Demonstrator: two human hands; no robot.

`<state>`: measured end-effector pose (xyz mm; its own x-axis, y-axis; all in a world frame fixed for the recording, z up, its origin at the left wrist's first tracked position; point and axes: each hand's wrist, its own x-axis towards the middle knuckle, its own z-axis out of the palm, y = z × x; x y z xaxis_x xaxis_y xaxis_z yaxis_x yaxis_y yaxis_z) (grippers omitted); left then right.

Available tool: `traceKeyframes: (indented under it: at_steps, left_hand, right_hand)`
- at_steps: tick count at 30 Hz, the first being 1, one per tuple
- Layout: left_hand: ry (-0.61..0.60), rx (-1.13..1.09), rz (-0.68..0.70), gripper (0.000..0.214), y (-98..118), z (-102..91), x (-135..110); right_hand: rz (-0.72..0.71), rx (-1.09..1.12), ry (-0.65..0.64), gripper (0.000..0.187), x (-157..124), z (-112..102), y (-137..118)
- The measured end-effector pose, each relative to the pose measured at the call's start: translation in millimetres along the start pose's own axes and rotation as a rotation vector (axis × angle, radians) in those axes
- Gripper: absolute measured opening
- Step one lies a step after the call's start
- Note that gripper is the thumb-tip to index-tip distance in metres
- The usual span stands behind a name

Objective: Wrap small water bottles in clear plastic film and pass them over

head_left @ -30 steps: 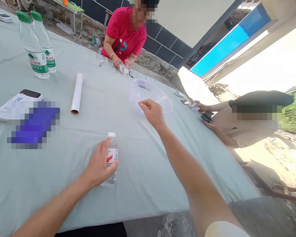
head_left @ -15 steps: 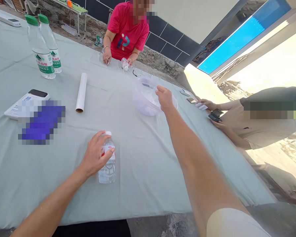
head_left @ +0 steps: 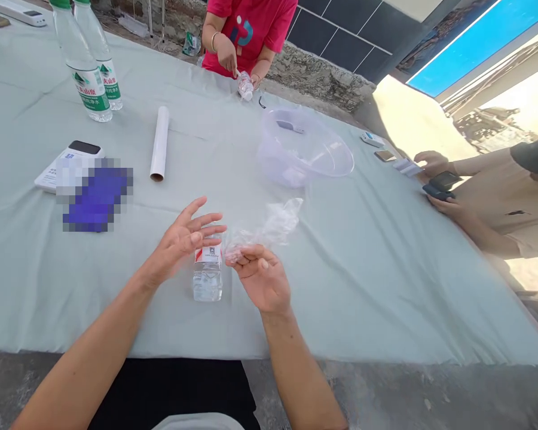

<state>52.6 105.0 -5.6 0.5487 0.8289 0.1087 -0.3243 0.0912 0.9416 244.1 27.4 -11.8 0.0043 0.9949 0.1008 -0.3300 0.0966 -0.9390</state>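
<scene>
My right hand pinches one end of a crumpled clear plastic bag, which trails away over the tablecloth toward the basin. My left hand is open, fingers spread, above a small clear water bottle with a red and white label. The bottle stands between my two hands, its cap hidden behind my left fingers. Beyond the bag sits a translucent purple basin with something clear and crumpled inside it.
A white roll lies on the green-grey tablecloth. Left of it are a white device, a blurred blue object and two green-capped bottles. A person in red holds a bottle across the table; another person sits right.
My right hand has come back from the basin with the plastic bag. My left hand has let go of the bottle and spread its fingers. The view has shifted.
</scene>
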Motion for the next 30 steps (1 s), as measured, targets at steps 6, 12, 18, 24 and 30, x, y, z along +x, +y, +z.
traceKeyframes:
  at_steps: [6,12,18,24,30]
  left_hand:
    - [-0.083,0.089,-0.117,0.035,5,15.2,-4]
    - [0.193,0.120,-0.072,0.023,3,22.0,-2]
    - [0.124,0.313,-0.164,0.020,4,35.8,-6]
    - [0.121,0.555,-0.177,0.036,10,51.8,-12]
    - [0.357,0.328,-0.199,0.021,20,48.3,-23]
  right_hand:
    - [-0.018,-0.165,-0.079,0.025,-9,5,21]
    - [-0.240,-0.203,0.378,0.028,-5,-12,15]
    - [-0.292,-0.348,0.343,0.066,-1,-16,14]
    - [-0.101,-0.247,0.354,0.031,-2,-8,13]
    - [0.064,0.168,0.427,0.033,-1,-29,-3]
